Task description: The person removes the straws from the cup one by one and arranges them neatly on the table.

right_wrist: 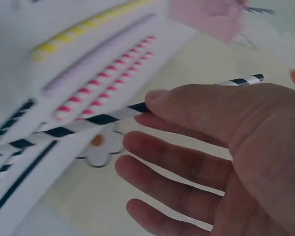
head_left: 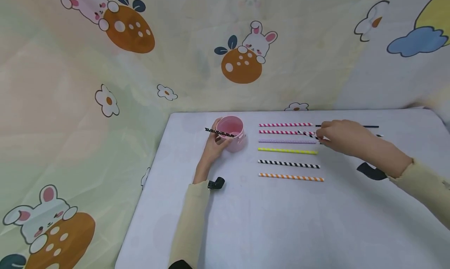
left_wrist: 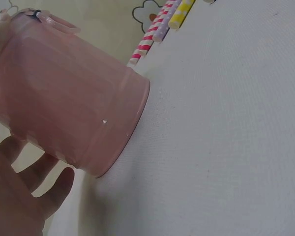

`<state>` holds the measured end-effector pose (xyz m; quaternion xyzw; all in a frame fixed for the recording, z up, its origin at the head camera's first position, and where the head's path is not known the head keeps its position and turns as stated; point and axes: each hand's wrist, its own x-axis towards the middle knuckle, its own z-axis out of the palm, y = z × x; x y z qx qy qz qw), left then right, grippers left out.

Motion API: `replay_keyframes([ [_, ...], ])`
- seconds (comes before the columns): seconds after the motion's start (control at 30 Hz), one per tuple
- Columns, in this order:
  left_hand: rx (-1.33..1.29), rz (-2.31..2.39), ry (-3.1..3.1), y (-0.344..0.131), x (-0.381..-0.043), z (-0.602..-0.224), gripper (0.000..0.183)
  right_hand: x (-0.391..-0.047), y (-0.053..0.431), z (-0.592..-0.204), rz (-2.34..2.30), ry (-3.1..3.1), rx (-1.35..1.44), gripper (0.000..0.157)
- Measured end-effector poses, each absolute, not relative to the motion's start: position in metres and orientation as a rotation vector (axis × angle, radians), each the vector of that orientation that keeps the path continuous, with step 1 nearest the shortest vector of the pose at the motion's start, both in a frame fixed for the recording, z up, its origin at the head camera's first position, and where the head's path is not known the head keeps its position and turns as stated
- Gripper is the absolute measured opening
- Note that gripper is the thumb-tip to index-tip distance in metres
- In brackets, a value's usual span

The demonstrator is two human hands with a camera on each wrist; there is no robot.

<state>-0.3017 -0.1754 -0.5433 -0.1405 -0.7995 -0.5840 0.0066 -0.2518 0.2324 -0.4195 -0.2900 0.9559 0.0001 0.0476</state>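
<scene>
My left hand [head_left: 212,148] grips a pink translucent cup [head_left: 237,145] from its left side. In the left wrist view the cup [left_wrist: 64,93] is tilted, its base edge by the white tabletop. A black straw with light specks [head_left: 215,132] overlaps the cup's mouth and juts out past the left rim. My right hand [head_left: 346,139], at the right ends of the row of straws, pinches a black-and-white striped straw [right_wrist: 101,119] between thumb and forefinger. The other fingers of that hand are spread loosely apart.
Lying parallel between the hands are two pink-striped straws [head_left: 285,125], a lavender one [head_left: 286,141], a yellow one [head_left: 287,151], a black-striped one [head_left: 289,164] and an orange-striped one [head_left: 291,177]. A dark straw [head_left: 371,126] lies behind my right hand. Cartoon-printed cloth [head_left: 197,34] hangs behind the table.
</scene>
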Motion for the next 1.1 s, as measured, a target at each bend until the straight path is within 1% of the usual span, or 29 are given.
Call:
replay_keyframes([
  [0.17,-0.406,-1.803,-2.508,-0.175,-0.302,-0.547,0.083,-0.248,0.248,-0.449,0.19,2.935,-0.857,0.007],
  [0.43,-0.404,-1.808,-2.494,-0.174,-0.302,-0.547,0.083,-0.241,0.274,-0.475,0.354,2.906,-0.782,0.006],
  [0.6,-0.409,-1.81,-2.502,-0.174,-0.302,-0.548,0.085,-0.239,0.291,-0.487,0.325,2.923,-0.747,0.004],
  [0.8,-0.405,-1.81,-2.504,-0.175,-0.303,-0.549,0.084,-0.24,0.309,-0.496,0.292,2.945,-0.727,0.007],
  [1.1,-0.418,-1.827,-2.485,-0.175,-0.303,-0.549,0.085,-0.238,0.317,-0.507,0.363,2.971,-0.757,0.007],
])
